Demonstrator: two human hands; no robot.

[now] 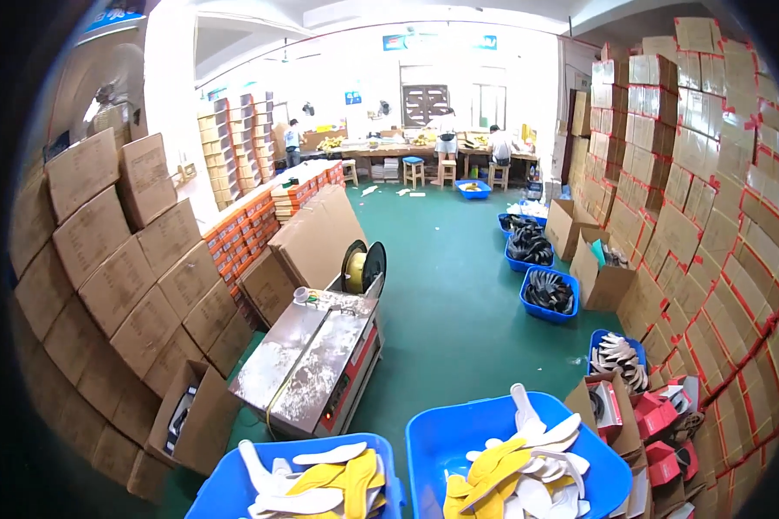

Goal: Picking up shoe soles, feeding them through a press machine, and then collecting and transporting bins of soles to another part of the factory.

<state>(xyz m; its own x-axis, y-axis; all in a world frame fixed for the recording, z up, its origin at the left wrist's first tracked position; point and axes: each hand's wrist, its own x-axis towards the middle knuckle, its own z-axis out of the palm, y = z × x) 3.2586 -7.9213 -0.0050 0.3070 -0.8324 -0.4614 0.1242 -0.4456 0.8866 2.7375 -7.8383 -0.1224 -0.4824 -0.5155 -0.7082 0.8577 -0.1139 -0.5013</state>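
Neither of my hands shows in the head view. Closest to me, at the lower edge, are two blue plastic tubs. The left tub (209, 478) holds a loose heap of white and yellow insoles (325, 474). In the right tub (431, 430) lies a similar pile of insoles (493, 471), one white piece standing up against the far rim. The lower parts of both tubs are cut off by the picture's edge.
A worn metal-topped strapping machine (303, 355) with a strap reel (355, 268) stands ahead on the left. Stacked cartons rise at left (104, 233) and right (701, 216). Tubs of dark soles (550, 292) line the right side. People work at a far bench (381, 150).
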